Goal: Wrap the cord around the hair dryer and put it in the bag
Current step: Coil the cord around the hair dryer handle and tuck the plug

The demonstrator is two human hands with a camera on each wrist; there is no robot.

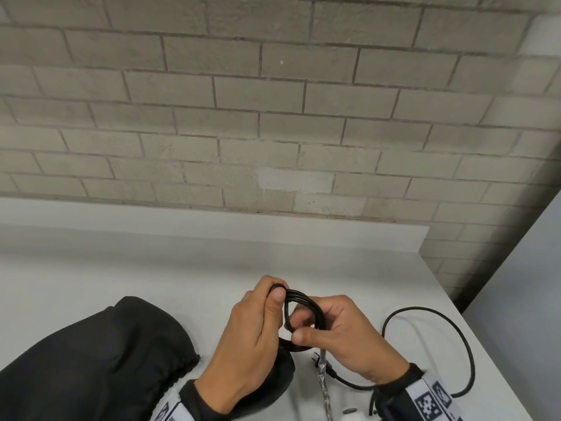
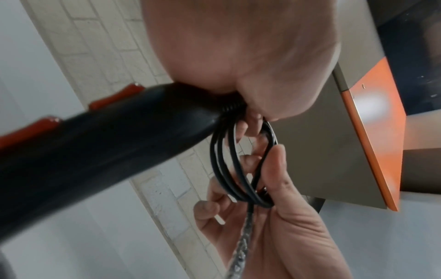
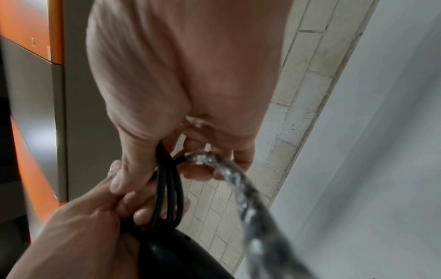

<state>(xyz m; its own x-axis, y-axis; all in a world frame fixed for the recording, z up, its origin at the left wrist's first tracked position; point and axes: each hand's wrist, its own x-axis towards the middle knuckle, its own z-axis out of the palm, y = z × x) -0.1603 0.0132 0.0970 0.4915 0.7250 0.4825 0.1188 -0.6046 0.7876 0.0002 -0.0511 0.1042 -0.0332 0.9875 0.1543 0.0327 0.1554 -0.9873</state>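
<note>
My left hand (image 1: 277, 289) grips the top of a small coil of black cord (image 1: 303, 302) above the white table (image 1: 151, 262). My right hand (image 1: 300, 327) pinches the coil's lower side between thumb and fingers. The black hair dryer (image 1: 277, 375) lies under my left hand, mostly hidden. In the left wrist view its handle (image 2: 95, 151) shows red buttons, with the coil (image 2: 229, 169) at its end. A silvery plastic-wrapped stretch of cord (image 3: 238, 188) trails from my right fingers. The black drawstring bag (image 1: 106, 360) lies at the left.
A loose loop of cord (image 1: 455, 335) lies on the table at the right, near its right edge. A grey brick wall (image 1: 273, 117) stands behind the table. An orange and grey cabinet (image 2: 372, 132) shows in the wrist views.
</note>
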